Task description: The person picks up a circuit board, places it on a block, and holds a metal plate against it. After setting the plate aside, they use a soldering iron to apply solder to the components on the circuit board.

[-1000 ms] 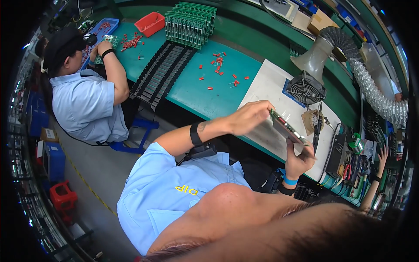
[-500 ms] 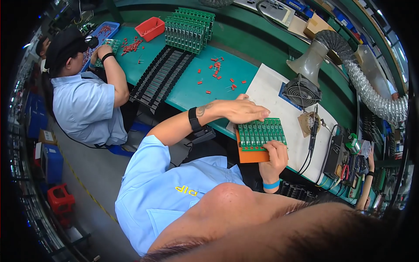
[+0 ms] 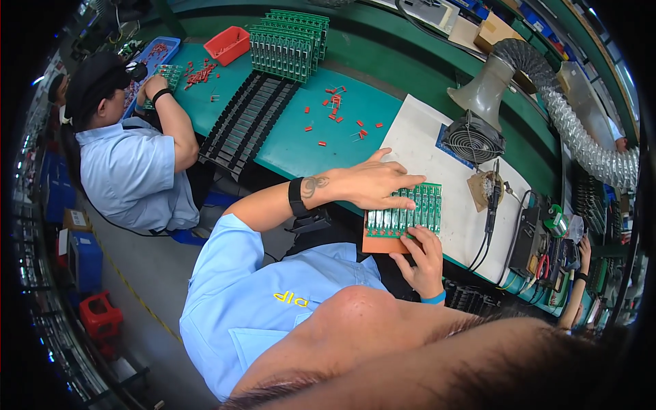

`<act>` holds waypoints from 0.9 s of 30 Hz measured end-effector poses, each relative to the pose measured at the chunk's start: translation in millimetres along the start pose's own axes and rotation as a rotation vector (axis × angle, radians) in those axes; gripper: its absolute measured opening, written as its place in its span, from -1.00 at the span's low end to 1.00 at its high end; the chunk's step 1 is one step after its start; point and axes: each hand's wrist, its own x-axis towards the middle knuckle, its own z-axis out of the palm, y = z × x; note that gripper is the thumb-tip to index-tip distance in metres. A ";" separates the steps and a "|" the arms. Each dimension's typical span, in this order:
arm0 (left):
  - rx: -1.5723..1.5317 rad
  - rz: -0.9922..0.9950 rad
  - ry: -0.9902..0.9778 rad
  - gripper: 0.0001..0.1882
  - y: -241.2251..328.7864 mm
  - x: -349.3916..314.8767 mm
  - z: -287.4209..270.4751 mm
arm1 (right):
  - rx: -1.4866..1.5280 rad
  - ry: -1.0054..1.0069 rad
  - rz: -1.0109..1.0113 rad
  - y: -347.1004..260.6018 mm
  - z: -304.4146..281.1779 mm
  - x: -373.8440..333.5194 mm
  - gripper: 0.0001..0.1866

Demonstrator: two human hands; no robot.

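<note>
A green circuit board panel (image 3: 429, 205) with rows of slim components lies on an orange backing plate (image 3: 384, 244) at the table's near edge. My left hand (image 3: 372, 183) reaches over the panel's far left part, fingers stretched and spread, thumb across the components. It is open. My right hand (image 3: 425, 263) is at the panel's near edge, its fingertips touching the board and its thumb spread apart beside the orange plate. It also looks open. The left hand and its fingers hide part of the panel's upper left side.
Loose red components (image 3: 335, 102) lie on the green table (image 3: 290, 147). Beyond are a black rack (image 3: 239, 123), stacked green boards (image 3: 287, 48) and a red bin (image 3: 227, 46). A fan (image 3: 473, 140) and soldering tools (image 3: 493, 188) stand right. A co-worker (image 3: 130, 143) sits left.
My left hand has spread its fingers and moved its thumb down over the panel. My right hand has shifted left along the near edge and loosened, its thumb now apart.
</note>
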 end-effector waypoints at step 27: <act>0.133 -0.007 0.053 0.06 -11.1 44.2 -10.4 | 0.489 0.593 0.498 27.9 11.6 28.4 -0.58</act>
